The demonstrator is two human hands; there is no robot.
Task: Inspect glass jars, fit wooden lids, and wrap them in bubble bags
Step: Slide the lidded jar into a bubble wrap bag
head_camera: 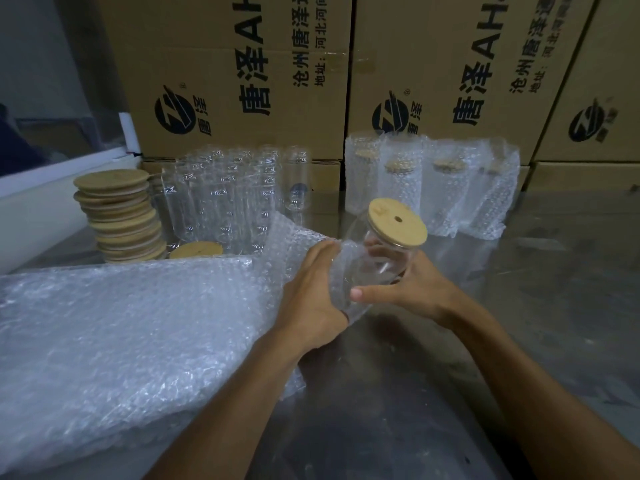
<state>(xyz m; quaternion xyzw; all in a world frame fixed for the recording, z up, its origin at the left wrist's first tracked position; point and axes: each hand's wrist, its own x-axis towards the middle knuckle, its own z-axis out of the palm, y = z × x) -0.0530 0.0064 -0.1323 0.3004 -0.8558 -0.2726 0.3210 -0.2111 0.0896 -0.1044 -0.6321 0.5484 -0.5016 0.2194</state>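
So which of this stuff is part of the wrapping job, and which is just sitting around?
In the job: lidded jar, bubble bag, both hands, bare jars, lid stack, bag pile, wrapped jars.
Lying about: cardboard boxes, white roll.

A clear jar (375, 258) with a wooden lid (397, 221) on, tilted, its base inside a bubble bag (311, 244).

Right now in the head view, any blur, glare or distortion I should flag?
Head view: wide-angle bending tilts the cardboard boxes; the bare glass jars are soft, showing only small highlights; dull sheen on the metal table; the lidded jar and both hands are fairly sharp.
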